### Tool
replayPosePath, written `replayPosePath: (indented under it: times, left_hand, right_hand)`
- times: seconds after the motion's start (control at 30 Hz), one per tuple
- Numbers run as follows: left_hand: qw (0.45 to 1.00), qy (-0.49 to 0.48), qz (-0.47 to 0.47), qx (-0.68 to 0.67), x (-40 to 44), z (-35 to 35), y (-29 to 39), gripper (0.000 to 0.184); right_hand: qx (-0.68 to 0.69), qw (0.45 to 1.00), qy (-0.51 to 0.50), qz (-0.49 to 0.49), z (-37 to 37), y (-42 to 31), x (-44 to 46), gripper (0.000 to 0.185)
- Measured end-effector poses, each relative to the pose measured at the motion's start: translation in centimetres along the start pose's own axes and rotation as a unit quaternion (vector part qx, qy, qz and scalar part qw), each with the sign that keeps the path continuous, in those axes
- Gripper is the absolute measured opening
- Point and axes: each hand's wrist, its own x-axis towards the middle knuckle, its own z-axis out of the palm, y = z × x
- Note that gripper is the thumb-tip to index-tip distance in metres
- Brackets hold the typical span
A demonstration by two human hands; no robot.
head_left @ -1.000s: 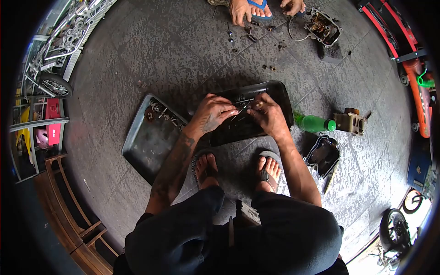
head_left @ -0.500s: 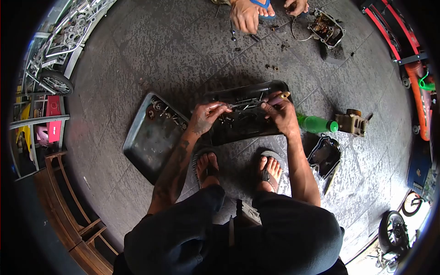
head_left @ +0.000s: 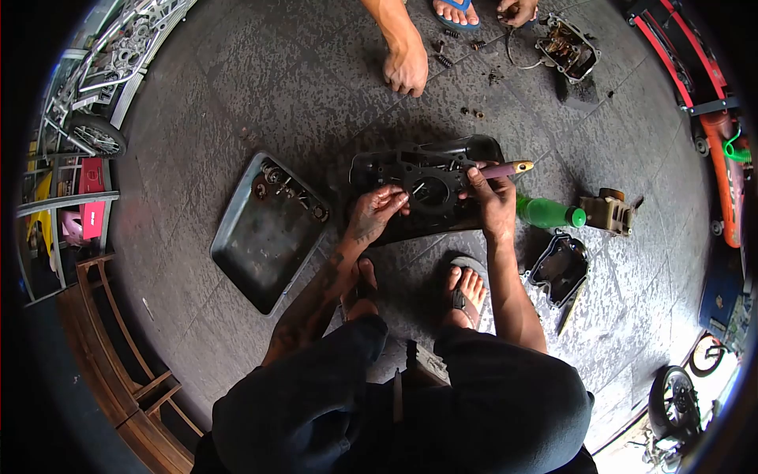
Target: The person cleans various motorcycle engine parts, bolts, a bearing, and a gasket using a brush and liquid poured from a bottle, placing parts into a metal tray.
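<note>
A flat dark gasket (head_left: 430, 192) with a large round hole is held above the black tray (head_left: 483, 144). My left hand (head_left: 379, 212) pinches something at the gasket's left edge, its fingers closed. My right hand (head_left: 491, 199) grips the gasket's right side, and a tool with a purple handle (head_left: 505, 169) and a yellowish end sticks out of the same hand to the right. Small metal parts lie in the tray beneath, partly hidden by the gasket.
Left stands another tray (head_left: 264, 245) with metal parts. A green bottle (head_left: 550, 212), a metal block (head_left: 606, 212) and a dark cover (head_left: 560, 268) are at right. Another person's hand (head_left: 407, 71) reaches in at top, near springs (head_left: 444, 60) and an open engine part (head_left: 568, 49).
The gasket has come up from the tray into my hands. The purple-handled tool has swung rightward with my right hand. The other person's hand has moved down and left over the floor.
</note>
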Motion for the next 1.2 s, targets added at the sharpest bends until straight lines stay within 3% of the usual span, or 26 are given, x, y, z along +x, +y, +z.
replayPosePath:
  times: [0.1,0.17,0.33,0.43,0.5,0.53,0.67,0.8,0.9,1.03,1.1,1.2]
  left_hand:
    - [0.996,-0.008,-0.038,0.082,-0.3,-0.1,0.8,0.011]
    - [0.995,-0.025,-0.04,0.086,-0.4,0.1,0.8,0.013]
    - [0.996,-0.026,-0.063,0.057,-0.4,-0.6,0.0,0.013]
    - [0.998,0.052,-0.015,-0.017,-0.3,0.0,0.3,0.017]
    - [0.967,0.123,-0.033,-0.223,-0.3,0.8,0.9,0.016]
    - [0.968,0.059,-0.02,-0.245,-0.5,0.7,0.4,0.023]
    - [0.961,0.048,-0.113,-0.246,-1.8,2.8,0.5,0.031]
    - [0.934,0.03,-0.12,-0.335,-2.5,4.5,0.3,0.03]
    - [0.925,-0.015,-0.173,-0.337,-2.7,4.6,0.4,0.028]
    - [0.94,0.052,-0.121,-0.315,-2.4,4.5,-0.8,0.018]
    - [0.945,0.078,-0.113,-0.297,-2.4,4.6,-1.0,0.015]
    - [0.962,0.096,-0.1,-0.236,-2.5,4.7,0.6,0.013]
  right_hand:
    - [0.003,0.999,0.038,-0.005,0.0,0.6,0.1,0.026]
    - [0.021,0.996,0.086,0.003,0.3,0.4,0.0,0.025]
    - [0.003,0.997,0.079,0.008,0.8,0.2,-0.2,0.026]
    - [-0.017,0.998,0.063,0.024,0.6,0.8,-0.5,0.027]
    - [-0.002,0.998,0.049,0.031,1.4,1.4,-0.9,0.026]
    - [0.014,0.997,0.066,0.032,2.0,1.6,-1.4,0.026]
    - [0.062,0.991,0.115,-0.001,3.5,1.2,-2.1,0.025]
    - [0.061,0.989,0.138,-0.007,3.8,0.8,-2.2,0.023]
    - [0.063,0.987,0.151,-0.01,4.0,1.0,-2.6,0.021]
    - [0.039,0.995,0.094,0.006,4.2,1.7,-3.3,0.018]
    - [-0.054,0.991,0.093,-0.085,4.4,2.0,-3.2,0.018]
    - [-0.023,0.994,0.101,-0.033,4.3,1.7,-3.4,0.019]
